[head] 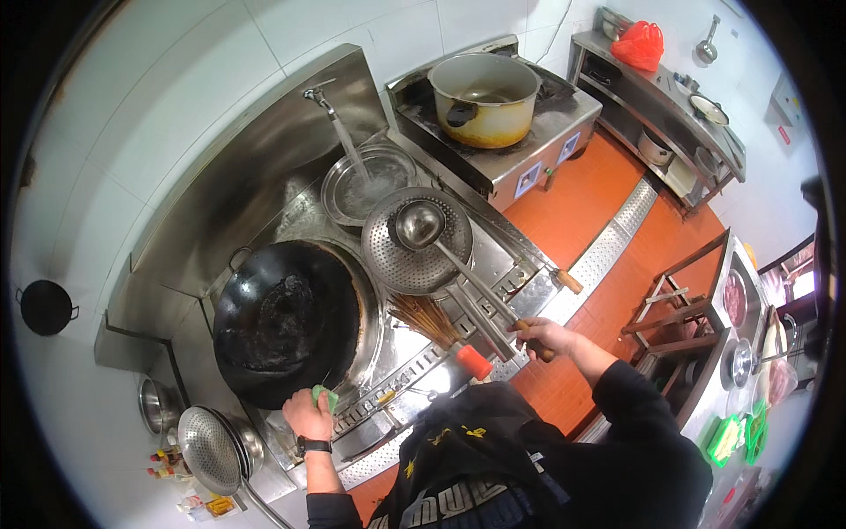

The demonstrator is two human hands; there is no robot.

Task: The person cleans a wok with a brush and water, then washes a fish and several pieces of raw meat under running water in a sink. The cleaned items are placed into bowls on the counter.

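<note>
My left hand grips a folded green cloth against the near rim of a large black wok. Any wok handle under the cloth is hidden. The wok sits tilted over the stove's steel burner ring, with wet streaks on its dark inside. In my right hand is the wooden handle of a steel ladle. The ladle's bowl is over a round perforated strainer, whose flat metal handle runs towards me. A bamboo wok brush with a red grip lies below the strainer.
Water runs from a tap into a steel basin. A large pot stands on the neighbouring burner. Stacked strainers and bottles are at the left. A food-laden counter stands right, above the orange floor.
</note>
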